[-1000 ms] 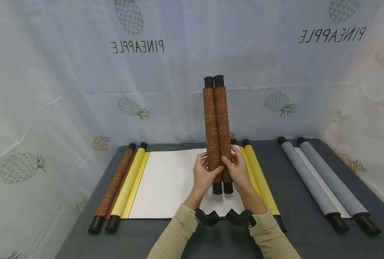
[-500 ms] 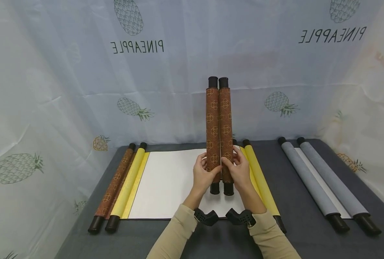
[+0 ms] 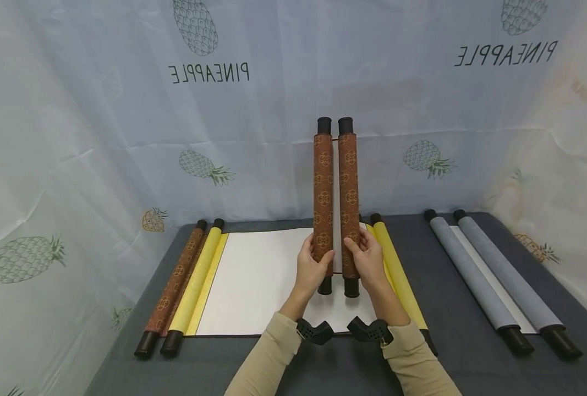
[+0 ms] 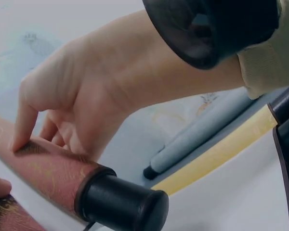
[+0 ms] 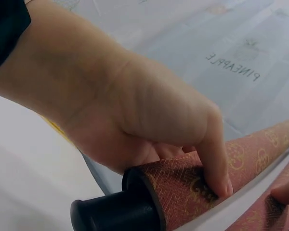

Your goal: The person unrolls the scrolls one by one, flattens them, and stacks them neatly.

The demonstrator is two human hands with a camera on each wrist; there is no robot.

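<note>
A brown scroll [image 3: 323,192] with gold flower patterns and black end knobs is held upright above the table, tilted slightly away. Its two rollers stand a little apart, with a narrow strip of white paper [image 3: 336,220] showing between them. My left hand [image 3: 312,269] grips the left roller near its lower end, thumb across the front. On the right roller, my right hand [image 3: 369,261] has the same low grip. The left wrist view catches the right hand's curled fingers around the right roller [image 4: 53,173]; the right wrist view shows the left hand on the left roller [image 5: 183,187].
Beneath lies a partly unrolled yellow scroll [image 3: 253,280] with wide white paper. Another brown scroll [image 3: 176,280] lies along its left side. A grey scroll [image 3: 476,275] rests at the right of the dark table [image 3: 451,341]. A pineapple-print curtain [image 3: 283,99] hangs behind.
The brown scroll's rollers, side by side a second ago, have parted and white paper now shows between them. The right hand moved slightly right; both hands keep their grip.
</note>
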